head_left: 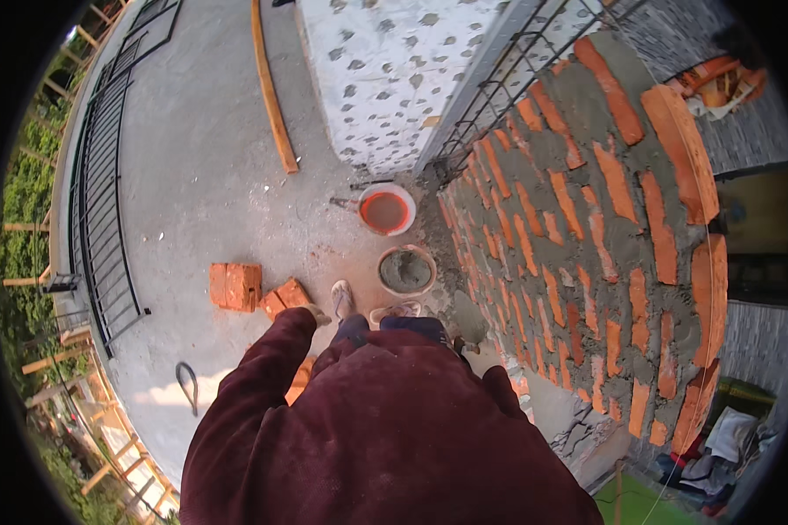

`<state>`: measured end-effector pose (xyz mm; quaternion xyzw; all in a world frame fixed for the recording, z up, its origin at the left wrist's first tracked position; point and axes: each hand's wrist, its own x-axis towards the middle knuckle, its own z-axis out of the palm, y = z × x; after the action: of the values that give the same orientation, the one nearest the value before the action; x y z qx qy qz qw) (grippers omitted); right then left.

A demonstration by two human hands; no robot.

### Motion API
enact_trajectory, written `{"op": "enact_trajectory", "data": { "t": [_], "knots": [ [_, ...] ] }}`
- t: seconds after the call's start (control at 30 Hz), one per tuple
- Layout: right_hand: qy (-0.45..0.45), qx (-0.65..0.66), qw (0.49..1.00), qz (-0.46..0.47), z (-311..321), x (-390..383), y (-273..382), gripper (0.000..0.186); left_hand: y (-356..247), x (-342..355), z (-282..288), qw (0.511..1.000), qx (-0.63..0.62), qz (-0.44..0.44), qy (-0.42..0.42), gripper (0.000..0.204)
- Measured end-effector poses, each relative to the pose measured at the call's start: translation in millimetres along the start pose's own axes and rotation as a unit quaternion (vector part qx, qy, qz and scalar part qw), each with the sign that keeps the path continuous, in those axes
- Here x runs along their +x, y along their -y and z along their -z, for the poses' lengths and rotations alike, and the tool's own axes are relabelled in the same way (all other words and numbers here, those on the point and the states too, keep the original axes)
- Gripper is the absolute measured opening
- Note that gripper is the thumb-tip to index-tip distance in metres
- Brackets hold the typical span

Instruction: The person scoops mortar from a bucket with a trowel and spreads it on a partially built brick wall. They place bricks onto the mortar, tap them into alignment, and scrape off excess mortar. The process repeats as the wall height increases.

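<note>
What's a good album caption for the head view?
A person in maroon stands beside a mortared brick wall, left hand by loose bricks, a white tub ahead.

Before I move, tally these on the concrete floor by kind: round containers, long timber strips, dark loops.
Round containers: 2 (reddish-filled one, grey-filled one)
Long timber strip: 1
Dark loop: 1
Total: 4

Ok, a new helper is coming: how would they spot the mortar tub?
Start from the brick wall on the right. On the floor just left of it stand two round containers; the mortar tub is the one nearer the feet. It holds grey mortar, while the white bucket beside it holds something reddish.
</note>
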<state>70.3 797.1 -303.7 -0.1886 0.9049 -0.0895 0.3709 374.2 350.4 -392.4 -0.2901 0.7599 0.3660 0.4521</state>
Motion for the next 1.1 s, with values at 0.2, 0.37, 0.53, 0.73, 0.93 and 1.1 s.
{"op": "enact_trajectory", "data": {
  "t": [0.2,0.37,0.53,0.73,0.93,1.1],
  "knots": [
    [0.046,0.041,0.997,-0.047,-11.8,-6.0,69.9,0.041,54.3,-33.9,-127.7,0.949,-0.308,0.053,-0.047,0.046],
    [0.195,-0.034,0.98,0.013,11.7,10.1,147.7,0.043,42.3,-65.3,-245.9,0.84,-0.523,0.076,-0.125,0.042],
    [0.255,0.045,0.965,0.048,-37.0,88.4,124.9,0.021,-24.7,-69.9,-349.3,0.672,-0.697,0.131,-0.213,0.043],
    [0.325,-0.148,0.927,0.111,-54.7,80.3,187.2,0.019,-111.4,-66.6,-442.9,0.539,-0.79,0.16,-0.244,0.043],
    [0.362,-0.239,0.884,0.176,-92.1,56.9,222.4,0.024,-163.7,-103.3,-487.5,0.458,-0.833,0.248,-0.187,0.044],
    [0.346,-0.11,0.927,0.089,-139.2,-11.1,246.8,0.027,-181.2,-156.6,-572.7,0.478,-0.826,0.264,-0.141,0.04]
  ]
}}
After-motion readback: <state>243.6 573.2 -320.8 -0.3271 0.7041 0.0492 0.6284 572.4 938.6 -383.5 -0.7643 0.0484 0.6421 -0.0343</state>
